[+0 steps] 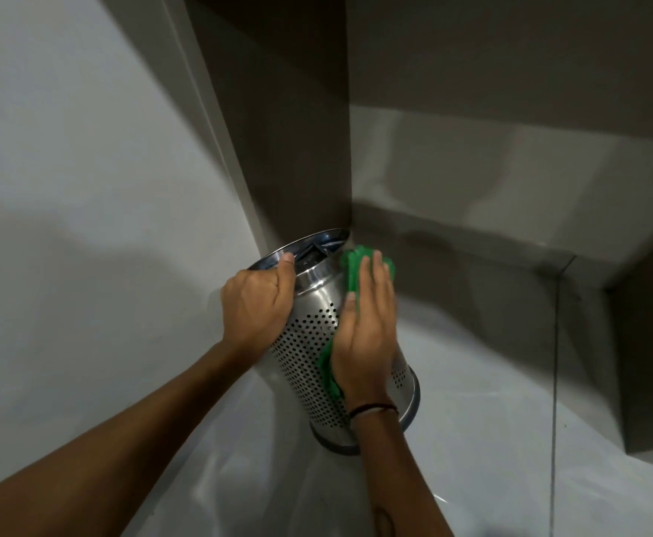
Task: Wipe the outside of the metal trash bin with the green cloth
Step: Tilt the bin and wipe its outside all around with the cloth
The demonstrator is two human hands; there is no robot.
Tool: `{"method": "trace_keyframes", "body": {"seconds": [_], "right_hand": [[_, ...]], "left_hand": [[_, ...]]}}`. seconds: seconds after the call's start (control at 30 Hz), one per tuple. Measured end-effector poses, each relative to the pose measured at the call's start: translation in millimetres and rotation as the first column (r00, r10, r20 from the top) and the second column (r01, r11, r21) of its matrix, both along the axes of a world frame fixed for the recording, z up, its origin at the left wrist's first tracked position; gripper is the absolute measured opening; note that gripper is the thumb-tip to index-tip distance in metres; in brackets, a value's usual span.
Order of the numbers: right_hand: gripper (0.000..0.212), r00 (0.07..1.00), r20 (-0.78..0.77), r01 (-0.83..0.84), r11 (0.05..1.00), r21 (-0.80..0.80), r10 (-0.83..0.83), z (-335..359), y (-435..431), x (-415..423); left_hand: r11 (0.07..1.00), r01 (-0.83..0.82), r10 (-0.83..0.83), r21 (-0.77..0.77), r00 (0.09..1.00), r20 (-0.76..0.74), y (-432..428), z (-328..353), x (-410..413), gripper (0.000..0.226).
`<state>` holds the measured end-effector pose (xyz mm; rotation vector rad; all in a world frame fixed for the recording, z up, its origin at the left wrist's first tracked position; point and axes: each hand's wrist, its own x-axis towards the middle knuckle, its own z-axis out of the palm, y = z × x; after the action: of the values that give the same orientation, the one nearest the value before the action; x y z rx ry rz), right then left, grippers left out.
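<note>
The left hand grips the rim of the tilted metal trash bin, fingers curled out of sight. The right hand presses flat, fingers extended, hiding most of the green cloth.

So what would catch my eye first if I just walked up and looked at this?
Probably the shiny metal trash bin in the middle, dotted with small holes and tilted on the pale floor near a dark corner. Next, the bright green cloth, pressed flat against the bin's side by the right hand. The left hand grips the rim at the top, thumb hooked over the edge.
</note>
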<state>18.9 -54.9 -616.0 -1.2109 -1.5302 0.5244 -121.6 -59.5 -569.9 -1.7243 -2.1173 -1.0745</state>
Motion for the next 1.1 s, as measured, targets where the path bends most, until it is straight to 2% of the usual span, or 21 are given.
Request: {"method": "trace_keyframes", "body": {"seconds": [0.07, 0.17, 0.23, 0.33, 0.4, 0.57, 0.67, 0.77, 0.87, 0.97, 1.1], "right_hand": [[0.058, 0.991, 0.130, -0.048, 0.990, 0.135, 0.031, 7, -4, -11], [0.061, 0.978, 0.211, -0.032, 0.982, 0.185, -0.008, -7, -21, -11], [0.061, 0.981, 0.195, -0.022, 0.988, 0.155, -0.009, -22, -27, 1], [0.056, 0.997, 0.001, 0.081, 0.996, -0.033, -0.081, -26, -9, 19], [0.056, 0.996, -0.076, 0.049, 0.996, -0.079, -0.055, -9, 1, 13], [0.066, 0.996, 0.073, -0.051, 0.994, 0.100, 0.044, 13, -19, -19], [0.067, 0.989, 0.139, -0.057, 0.995, 0.077, 0.046, -23, -47, -8], [0.063, 0.996, 0.067, 0.053, 0.999, 0.012, -0.054, -41, -40, 8], [0.064, 0.996, -0.017, 0.092, 0.995, 0.024, -0.092, -18, -14, -1], [0.072, 0.996, 0.088, -0.030, 0.988, 0.153, 0.017, 2, -11, -17], [0.077, 0.977, 0.206, -0.073, 0.991, 0.111, 0.049, -27, -34, -9]], "left_hand": [[1.000, 0.011, -0.011, -0.004, 1.000, 0.015, 1, 0, -2, 0.067], [0.999, 0.036, -0.036, -0.017, 0.999, 0.025, 3, 1, 0, 0.065], [1.000, 0.026, -0.026, 0.005, 0.999, -0.019, 5, 2, 5, 0.065], [0.999, -0.003, 0.006, 0.033, 0.997, -0.079, 6, 3, 12, 0.065], [1.000, -0.029, 0.030, 0.012, 0.996, -0.081, 8, 4, 12, 0.069], [0.998, -0.032, 0.030, -0.055, 0.999, -0.031, 9, 7, 12, 0.076], [0.998, -0.027, 0.026, -0.048, 0.999, -0.022, 7, 8, 10, 0.068], [0.997, -0.024, 0.026, -0.069, 0.999, 0.022, 5, 7, 7, 0.075], [0.990, -0.084, 0.087, -0.110, 0.996, 0.022, 7, 9, 9, 0.083], [0.992, -0.066, 0.071, -0.107, 0.997, 0.035, 5, 10, 6, 0.079], [0.997, -0.044, 0.049, -0.060, 0.995, 0.088, 2, 11, 0, 0.070]]}}
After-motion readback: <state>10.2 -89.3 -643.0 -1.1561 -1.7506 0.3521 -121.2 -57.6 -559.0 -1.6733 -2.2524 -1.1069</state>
